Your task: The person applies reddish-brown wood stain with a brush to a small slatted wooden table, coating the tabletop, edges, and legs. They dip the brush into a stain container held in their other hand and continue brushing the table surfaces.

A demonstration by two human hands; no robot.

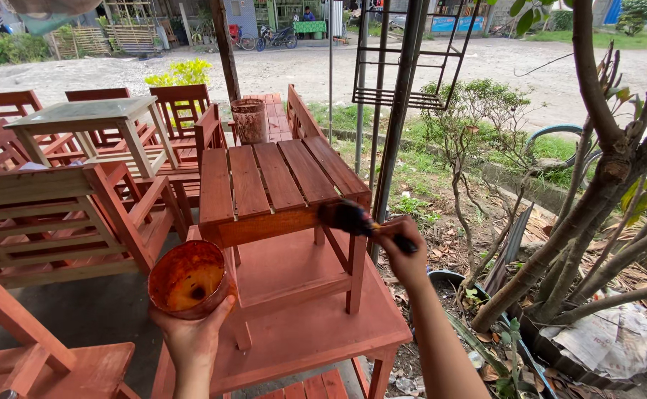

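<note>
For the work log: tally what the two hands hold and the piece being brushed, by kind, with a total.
Paintbrush, in the right hand: 1
Stain-coated round container, in the left hand: 1
Small slatted wooden stool at the bristles: 1
Low red-brown table under the stool: 1
Total: 4

One sign is showing: a long rectangular blue banner with reddish markings (462,24), hanging along the building front at the far side of the gravel yard, top right. No packages, labels or screens are showing.
</note>
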